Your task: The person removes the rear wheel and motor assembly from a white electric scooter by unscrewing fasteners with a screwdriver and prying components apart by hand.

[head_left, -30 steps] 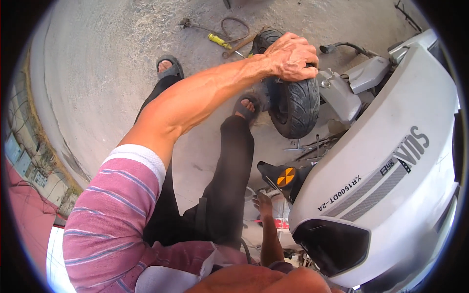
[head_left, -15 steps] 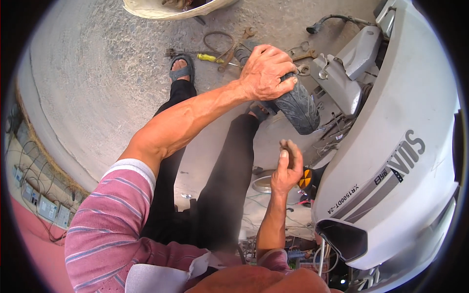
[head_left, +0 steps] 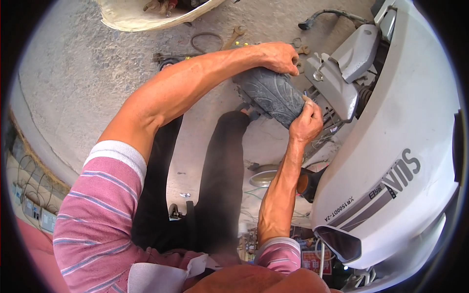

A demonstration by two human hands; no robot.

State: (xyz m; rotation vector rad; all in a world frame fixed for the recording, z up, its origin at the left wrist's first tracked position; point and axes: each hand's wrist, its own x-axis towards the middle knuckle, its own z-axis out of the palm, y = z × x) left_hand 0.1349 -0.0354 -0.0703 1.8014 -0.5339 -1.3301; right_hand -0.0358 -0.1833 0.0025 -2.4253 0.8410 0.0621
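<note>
A grey-black tyre (head_left: 273,95) with grooved tread stands tilted in front of my legs, between my two hands. My left hand (head_left: 282,57) reaches across and curls over its far upper edge, fingers bent and the fingertips partly hidden. At the near right edge of the tread, my right hand (head_left: 306,122) grips the tyre with the thumb up along its side. The wheel's inner side and whatever lies beneath it are hidden.
To the right rises a large silver-white vehicle panel (head_left: 386,161), with grey metal parts (head_left: 337,88) beside the tyre. Beyond my left arm lie a wrench (head_left: 234,36) and a looped cable (head_left: 198,41). A pale wide-rimmed object (head_left: 161,23) is cut off at the top. A round dish (head_left: 264,178) lies nearer me.
My right hand has moved up and taken hold of the tyre, where it was apart before. The tyre has turned, showing more tread. My left hand has shifted slightly up and right.
</note>
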